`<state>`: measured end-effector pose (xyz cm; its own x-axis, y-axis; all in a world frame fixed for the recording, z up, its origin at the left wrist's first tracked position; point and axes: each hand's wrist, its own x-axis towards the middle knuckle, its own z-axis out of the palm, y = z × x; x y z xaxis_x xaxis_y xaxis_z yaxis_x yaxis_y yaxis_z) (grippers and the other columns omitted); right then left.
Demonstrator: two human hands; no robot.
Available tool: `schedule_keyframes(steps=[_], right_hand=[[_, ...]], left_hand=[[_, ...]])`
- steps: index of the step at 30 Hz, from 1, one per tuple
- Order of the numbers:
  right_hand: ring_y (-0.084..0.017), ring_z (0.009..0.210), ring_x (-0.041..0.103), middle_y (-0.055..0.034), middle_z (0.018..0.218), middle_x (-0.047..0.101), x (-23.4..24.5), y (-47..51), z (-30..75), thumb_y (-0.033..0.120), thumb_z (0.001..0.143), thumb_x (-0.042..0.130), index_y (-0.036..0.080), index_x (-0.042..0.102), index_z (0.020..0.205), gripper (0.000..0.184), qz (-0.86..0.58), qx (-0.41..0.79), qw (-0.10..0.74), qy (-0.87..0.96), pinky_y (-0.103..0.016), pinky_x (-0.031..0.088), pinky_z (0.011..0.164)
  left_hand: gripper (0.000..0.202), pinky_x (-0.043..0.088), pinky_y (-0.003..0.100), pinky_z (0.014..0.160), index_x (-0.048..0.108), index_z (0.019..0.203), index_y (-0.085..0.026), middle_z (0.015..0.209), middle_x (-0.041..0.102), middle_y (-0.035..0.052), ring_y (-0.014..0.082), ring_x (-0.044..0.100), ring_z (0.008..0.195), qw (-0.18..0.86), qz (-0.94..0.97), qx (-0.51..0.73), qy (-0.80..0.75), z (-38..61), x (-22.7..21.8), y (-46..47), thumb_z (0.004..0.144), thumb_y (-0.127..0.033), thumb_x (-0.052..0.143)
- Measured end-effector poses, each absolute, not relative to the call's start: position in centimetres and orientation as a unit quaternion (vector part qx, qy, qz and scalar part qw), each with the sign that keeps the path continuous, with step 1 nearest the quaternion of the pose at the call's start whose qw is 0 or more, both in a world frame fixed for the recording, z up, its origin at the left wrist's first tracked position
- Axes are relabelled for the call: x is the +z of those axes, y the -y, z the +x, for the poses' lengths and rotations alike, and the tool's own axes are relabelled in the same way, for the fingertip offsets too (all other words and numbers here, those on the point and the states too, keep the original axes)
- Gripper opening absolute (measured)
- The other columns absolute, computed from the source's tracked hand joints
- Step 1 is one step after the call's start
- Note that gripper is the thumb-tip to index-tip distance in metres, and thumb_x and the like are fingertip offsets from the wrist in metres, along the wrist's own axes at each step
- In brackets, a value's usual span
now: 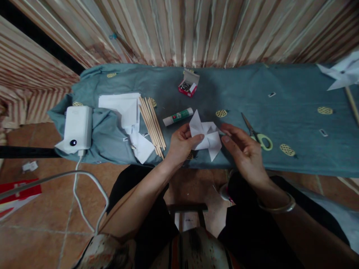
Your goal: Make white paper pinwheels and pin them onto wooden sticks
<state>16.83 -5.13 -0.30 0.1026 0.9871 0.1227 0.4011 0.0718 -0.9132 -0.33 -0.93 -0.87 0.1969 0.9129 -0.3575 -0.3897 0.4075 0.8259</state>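
A white paper pinwheel with folded blades is held above the near edge of the cloth-covered table. My left hand pinches its left side, thumb on top near the centre. To the right of the paper, my right hand has thumb and fingers apart, close to the pinwheel's right blade; I see nothing between them. Just behind the left hand lies a glue stick with a green label. Scissors with light green handles rest beyond the right hand.
Several wooden sticks and white paper sheets lie on the left. An open red box of small metal pieces stands at the back. A white power bank with a cable sits far left. Another pinwheel on a stick is far right.
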Motion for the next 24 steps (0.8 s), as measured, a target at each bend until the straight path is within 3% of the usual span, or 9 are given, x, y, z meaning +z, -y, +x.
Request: schedule_keyframes(steps=[3,6,9,13,19,24], right_hand=[[-0.031,0.13,0.051,-0.0088,0.141,0.052,0.2,4.8,17.3,0.042,0.084,0.066,0.027,0.062,0.117,0.037,-0.606,0.232,0.447,0.616,-0.056,0.044,0.105],[-0.032,0.132,0.048,-0.0065,0.142,0.049,0.8,4.8,17.3,0.038,0.083,0.068,0.028,0.065,0.106,0.025,-0.593,0.181,0.445,0.646,-0.06,0.038,0.109],[-0.033,0.131,0.049,-0.0071,0.14,0.051,1.0,4.9,17.0,0.035,0.083,0.068,0.027,0.065,0.097,0.016,-0.584,0.192,0.435,0.658,-0.06,0.04,0.108],[-0.031,0.126,0.054,-0.0082,0.136,0.054,1.1,5.0,16.7,0.035,0.085,0.064,0.027,0.062,0.101,0.017,-0.591,0.2,0.425,0.656,-0.058,0.047,0.102],[-0.032,0.136,0.042,-0.0026,0.15,0.041,1.2,5.3,16.4,0.027,0.086,0.063,0.026,0.064,0.092,0.006,-0.557,0.111,0.392,0.724,-0.056,0.047,0.103],[-0.035,0.139,0.038,-0.0031,0.148,0.044,0.5,5.2,16.1,0.025,0.085,0.066,0.026,0.066,0.098,0.013,-0.519,0.057,0.383,0.762,-0.062,0.04,0.108]], left_hand=[[0.042,0.054,0.033,0.08,0.067,0.099,-0.015,0.09,0.076,0.0051,0.0202,0.07,0.082,0.71,0.301,0.464,-0.435,-0.2,-0.8,0.8,0.06,-0.023,0.08],[0.041,0.054,0.034,0.08,0.067,0.098,-0.016,0.091,0.076,0.0049,0.0208,0.07,0.084,0.706,0.304,0.468,-0.436,-0.1,-0.8,0.8,0.06,-0.024,0.08],[0.04,0.054,0.034,0.079,0.067,0.097,-0.016,0.089,0.076,0.0041,0.02,0.069,0.081,0.708,0.303,0.469,-0.432,0.1,-0.9,0.7,0.06,-0.024,0.081],[0.04,0.054,0.035,0.08,0.067,0.097,-0.017,0.089,0.076,0.0038,0.0204,0.069,0.083,0.704,0.304,0.472,-0.435,0.3,-1.0,0.7,0.06,-0.023,0.081],[0.037,0.053,0.033,0.08,0.066,0.094,-0.015,0.088,0.075,0.0039,0.019,0.069,0.081,0.7,0.302,0.477,-0.437,0.5,-1.0,0.4,0.061,-0.023,0.08],[0.036,0.053,0.031,0.076,0.066,0.094,-0.015,0.087,0.075,0.0032,0.0172,0.068,0.076,0.701,0.299,0.479,-0.435,0.8,-0.9,0.5,0.061,-0.023,0.079]])
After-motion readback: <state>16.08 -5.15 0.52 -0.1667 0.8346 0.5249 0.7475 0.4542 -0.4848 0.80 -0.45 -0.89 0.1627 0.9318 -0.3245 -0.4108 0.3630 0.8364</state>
